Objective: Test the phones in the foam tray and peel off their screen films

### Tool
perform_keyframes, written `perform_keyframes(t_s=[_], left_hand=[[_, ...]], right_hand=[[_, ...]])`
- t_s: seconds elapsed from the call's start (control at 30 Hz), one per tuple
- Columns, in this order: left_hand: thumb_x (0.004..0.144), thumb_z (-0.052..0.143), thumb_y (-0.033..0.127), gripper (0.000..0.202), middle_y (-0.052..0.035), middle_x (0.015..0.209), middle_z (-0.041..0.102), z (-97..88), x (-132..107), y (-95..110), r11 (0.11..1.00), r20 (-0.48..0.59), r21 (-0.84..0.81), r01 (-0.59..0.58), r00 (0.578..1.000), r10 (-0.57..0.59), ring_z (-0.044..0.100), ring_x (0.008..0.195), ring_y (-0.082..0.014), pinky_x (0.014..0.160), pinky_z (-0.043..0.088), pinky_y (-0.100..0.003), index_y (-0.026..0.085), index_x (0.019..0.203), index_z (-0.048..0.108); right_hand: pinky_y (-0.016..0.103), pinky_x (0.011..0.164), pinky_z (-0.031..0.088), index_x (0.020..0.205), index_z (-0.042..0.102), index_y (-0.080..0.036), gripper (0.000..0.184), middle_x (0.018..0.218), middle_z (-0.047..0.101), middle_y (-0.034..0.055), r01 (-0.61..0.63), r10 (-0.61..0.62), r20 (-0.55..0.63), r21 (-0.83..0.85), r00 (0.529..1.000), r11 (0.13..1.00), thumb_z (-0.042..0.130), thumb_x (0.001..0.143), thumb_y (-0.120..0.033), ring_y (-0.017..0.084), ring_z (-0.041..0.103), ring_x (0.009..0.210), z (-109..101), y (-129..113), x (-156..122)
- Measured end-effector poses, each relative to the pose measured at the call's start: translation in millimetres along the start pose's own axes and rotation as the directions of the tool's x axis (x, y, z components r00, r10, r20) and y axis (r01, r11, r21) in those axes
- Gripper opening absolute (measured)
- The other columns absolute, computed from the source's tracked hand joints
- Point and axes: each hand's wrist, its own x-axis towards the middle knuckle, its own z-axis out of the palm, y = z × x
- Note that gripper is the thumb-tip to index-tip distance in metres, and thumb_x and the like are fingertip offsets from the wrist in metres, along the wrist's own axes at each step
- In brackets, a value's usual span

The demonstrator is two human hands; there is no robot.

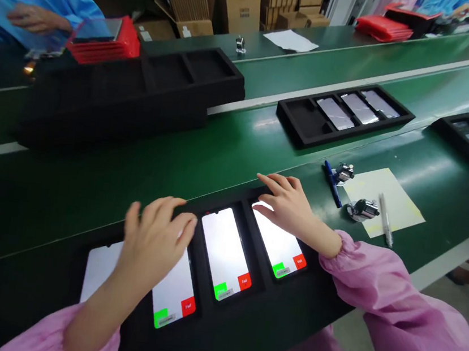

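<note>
Just beneath the left hand [152,239] and right hand [288,208], both loosely spread, lit phones [173,289] lie in a tray [252,240].

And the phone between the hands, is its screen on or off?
On: the phone glows white, with a green box and a red box.

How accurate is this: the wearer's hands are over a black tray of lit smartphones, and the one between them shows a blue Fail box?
Only the color is wrong: in the head view, the Fail box is red. The left hand and right hand are over the black tray of lit smartphones.
</note>
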Motion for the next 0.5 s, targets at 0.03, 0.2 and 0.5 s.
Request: perform_keyframes(t_s=[0.03, 0.2, 0.5], left_hand=[[0.102, 0.034, 0.033, 0.045, -0.0181, 0.123, 0.069, 2.3, 9, 9, 0.999, 0.015, -0.046, -0.023, 1.0, 0.023, 0.062, 0.122, -0.0383, 0.107, 0.041, -0.075, 0.022, 0.096, 0.077], [0.101, 0.032, 0.043, 0.049, -0.0177, 0.13, 0.065, 17.6, 38, 22, 0.977, 0.083, -0.214, 0.022, 0.997, -0.005, 0.057, 0.127, -0.0383, 0.108, 0.043, -0.071, 0.023, 0.09, 0.076], [0.104, 0.038, 0.059, 0.053, -0.0083, 0.116, 0.07, 4.3, -21, 104, 0.742, -0.21, -0.521, -0.423, 0.905, 0.369, 0.065, 0.108, -0.0211, 0.112, 0.045, -0.042, 0.022, 0.132, 0.062]], right_hand=[[0.053, 0.102, 0.039, 0.084, 0.078, -0.02, 0.023, 0.15, 0.058, 0.0132, 0.007, -0.007, 0.005, 0.012, 1.0, 1.0, 0.067, 0.098, -0.034, 0.036, 0.052, 0.133, 3, -1, 2], [0.049, 0.095, 0.044, 0.084, 0.079, -0.025, 0.013, 0.141, 0.066, 0.009, -0.004, 0.003, 0.013, 0.097, 1.0, 0.995, 0.075, 0.093, -0.033, 0.032, 0.057, 0.126, 11, 7, 8], [0.037, 0.083, 0.045, 0.086, 0.069, -0.019, 0.024, 0.079, 0.064, 0.0023, 0.243, -0.268, 0.011, 0.384, 0.963, 0.891, 0.053, 0.104, -0.016, 0.016, 0.052, 0.073, -75, -36, -101]])
